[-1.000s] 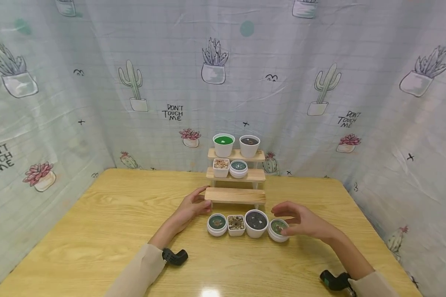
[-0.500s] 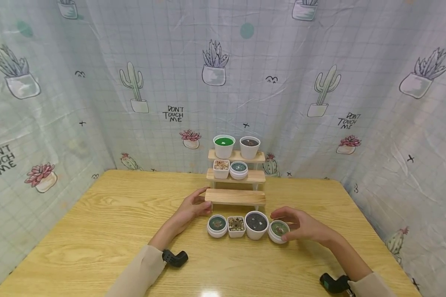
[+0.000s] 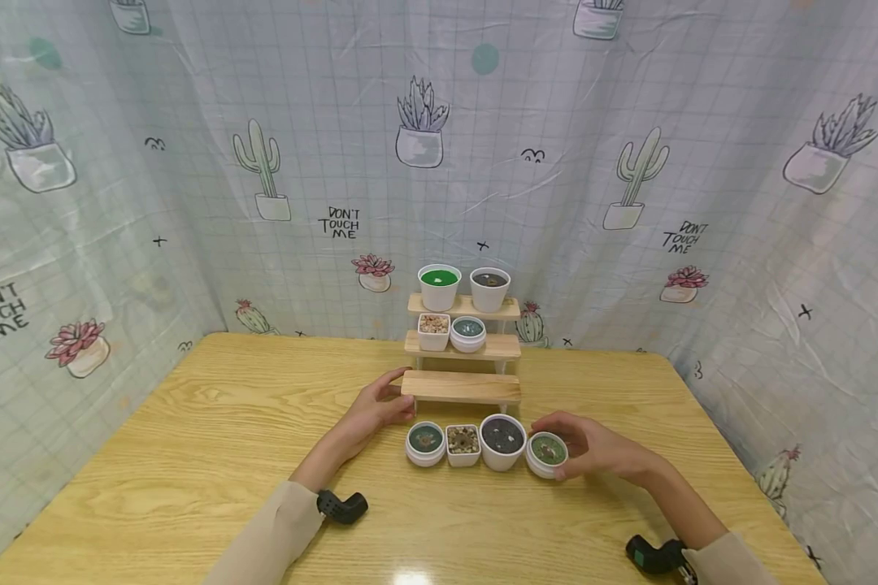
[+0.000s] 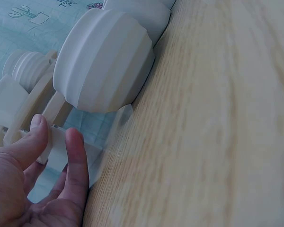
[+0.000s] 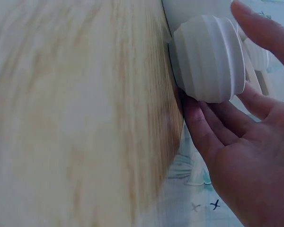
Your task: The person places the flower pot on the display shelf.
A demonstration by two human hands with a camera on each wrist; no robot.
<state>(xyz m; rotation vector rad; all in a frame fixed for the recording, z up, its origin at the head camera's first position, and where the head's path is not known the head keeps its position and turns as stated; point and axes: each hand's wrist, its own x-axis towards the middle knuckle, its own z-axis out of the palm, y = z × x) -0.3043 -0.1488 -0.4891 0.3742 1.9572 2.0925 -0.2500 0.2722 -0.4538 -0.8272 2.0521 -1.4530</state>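
Note:
A three-tier wooden stand has its lowest shelf bare. My left hand holds that shelf's left end; in the left wrist view, the thumb lies against the shelf end. In front of the stand, a row of white pots stands on the table: a round pot, a square pebble-filled pot, a taller dark-filled pot and a round green-topped pot. My right hand curls its thumb and fingers round the green-topped pot, which still stands on the table.
Two taller pots, one bright green inside and one dark inside, stand on the top shelf. The middle shelf bears a square pebble pot and a small round pot. Behind the wooden table hangs a cactus-print curtain.
My right hand has lowered and closed in round the green-topped pot, its thumb moving off the pot's top to its near side. The left hand stays at the shelf end.

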